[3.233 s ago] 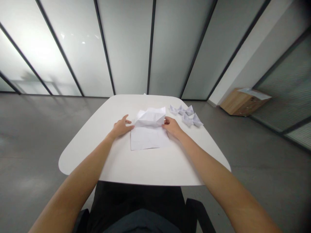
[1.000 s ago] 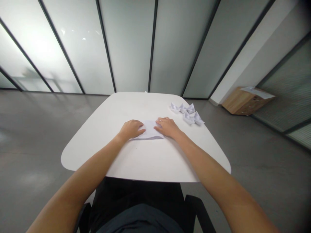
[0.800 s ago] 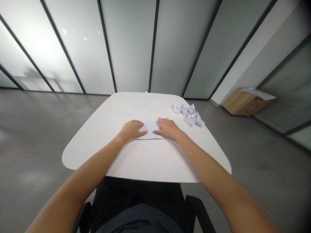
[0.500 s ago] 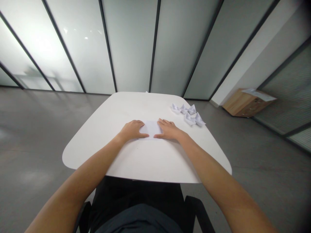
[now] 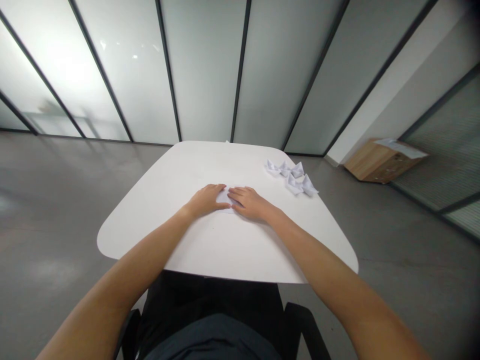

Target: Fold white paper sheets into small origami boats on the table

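Folded white paper (image 5: pixel 224 198), pressed under your left hand (image 5: pixel 204 200) and right hand (image 5: pixel 250 203), fingers flat, ungripping; paper boats (image 5: pixel 294 178) at 2 o'clock.

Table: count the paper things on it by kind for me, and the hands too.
Hands, left hand and right hand, palms down: 2
Folded sheet pressed under them: 1
Small folded paper figures, off to the right: about 5, they overlap
Total: 8
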Action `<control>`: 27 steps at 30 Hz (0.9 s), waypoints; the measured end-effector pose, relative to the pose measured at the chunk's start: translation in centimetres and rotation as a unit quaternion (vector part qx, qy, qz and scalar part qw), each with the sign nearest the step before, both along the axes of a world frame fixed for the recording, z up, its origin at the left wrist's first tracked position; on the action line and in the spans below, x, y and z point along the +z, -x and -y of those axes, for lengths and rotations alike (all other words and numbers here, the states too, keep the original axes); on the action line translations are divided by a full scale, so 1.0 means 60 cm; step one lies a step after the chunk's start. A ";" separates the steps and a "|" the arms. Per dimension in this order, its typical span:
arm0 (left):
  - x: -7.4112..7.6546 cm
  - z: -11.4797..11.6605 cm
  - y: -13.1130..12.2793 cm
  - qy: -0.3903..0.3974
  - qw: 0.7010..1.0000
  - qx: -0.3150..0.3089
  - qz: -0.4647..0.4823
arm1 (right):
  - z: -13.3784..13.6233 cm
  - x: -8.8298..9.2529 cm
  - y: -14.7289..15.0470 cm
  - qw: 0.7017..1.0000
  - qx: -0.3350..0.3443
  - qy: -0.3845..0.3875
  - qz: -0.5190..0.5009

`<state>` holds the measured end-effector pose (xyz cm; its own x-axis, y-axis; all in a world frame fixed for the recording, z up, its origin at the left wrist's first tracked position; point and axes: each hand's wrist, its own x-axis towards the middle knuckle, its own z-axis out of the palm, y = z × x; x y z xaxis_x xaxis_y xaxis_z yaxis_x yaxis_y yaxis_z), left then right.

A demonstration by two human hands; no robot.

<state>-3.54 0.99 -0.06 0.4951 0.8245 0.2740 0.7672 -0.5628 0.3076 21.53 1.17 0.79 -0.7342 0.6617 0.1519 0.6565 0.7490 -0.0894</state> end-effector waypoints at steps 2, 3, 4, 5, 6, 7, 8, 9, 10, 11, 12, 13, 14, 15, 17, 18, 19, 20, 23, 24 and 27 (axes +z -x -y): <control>-0.004 -0.008 0.008 -0.015 1.000 0.019 0.005 | -0.001 -0.006 0.004 1.000 -0.001 -0.001 0.001; -0.006 -0.012 0.015 -0.022 0.999 0.042 0.006 | -0.002 -0.008 0.005 1.000 -0.003 -0.002 0.001; -0.008 -0.016 0.022 -0.026 0.997 0.070 0.006 | -0.003 -0.009 0.005 1.000 -0.004 -0.003 0.001; -0.009 -0.021 0.031 -0.025 0.995 0.100 0.006 | -0.004 -0.010 0.004 1.000 -0.005 -0.003 0.001; -0.011 -0.025 0.040 -0.018 0.992 0.126 0.005 | -0.004 -0.010 0.004 1.000 -0.006 -0.003 0.002; -0.012 -0.030 0.048 -0.007 0.990 0.141 0.005 | -0.005 -0.009 0.003 1.000 -0.008 -0.001 0.002; -0.013 -0.033 0.056 0.006 0.989 0.148 0.005 | -0.005 -0.009 0.002 1.000 -0.009 0.001 0.002; -0.014 -0.037 0.062 0.018 0.989 0.147 0.006 | -0.005 -0.008 0.002 1.000 -0.009 0.003 0.002; -0.014 -0.039 0.066 0.029 0.990 0.141 0.009 | -0.005 -0.008 0.002 1.000 -0.010 0.005 0.001; -0.015 -0.042 0.069 0.038 0.990 0.134 0.014 | -0.004 -0.008 0.002 1.000 -0.010 0.007 -0.001; -0.014 -0.044 0.070 0.044 0.991 0.127 0.022 | -0.004 -0.008 0.002 1.000 -0.011 0.008 -0.002; -0.014 -0.045 0.070 0.046 0.991 0.123 0.034 | -0.003 -0.009 0.002 1.000 -0.011 0.009 -0.003; -0.013 -0.046 0.070 0.045 0.990 0.121 0.050 | -0.002 -0.009 0.003 1.000 -0.012 0.009 -0.003; -0.013 -0.047 0.068 0.043 0.989 0.120 0.072 | -0.002 -0.010 0.003 1.000 -0.013 0.009 -0.002; -0.011 -0.046 0.066 0.048 0.983 0.114 0.138 | -0.001 -0.011 0.003 1.000 -0.014 0.008 0.001; -0.010 -0.046 0.066 0.055 0.977 0.107 0.176 | 0.000 -0.011 0.002 1.000 -0.015 0.007 0.003; -0.009 -0.045 0.065 0.062 0.970 0.100 0.211 | 0.000 -0.011 0.002 1.000 -0.016 0.007 0.005; -0.008 -0.045 0.064 0.068 0.963 0.093 0.242 | 0.000 -0.011 0.002 1.000 -0.016 0.006 0.007; -0.007 -0.043 0.061 0.089 0.945 0.089 0.302 | 0.001 -0.011 0.002 1.000 -0.015 0.005 0.013; -0.008 -0.043 0.060 0.102 0.940 0.088 0.313 | 0.001 -0.010 0.002 1.000 -0.015 0.006 0.016; -0.011 -0.042 0.056 0.146 0.934 0.080 0.318 | 0.003 -0.008 0.003 0.999 -0.019 0.009 0.024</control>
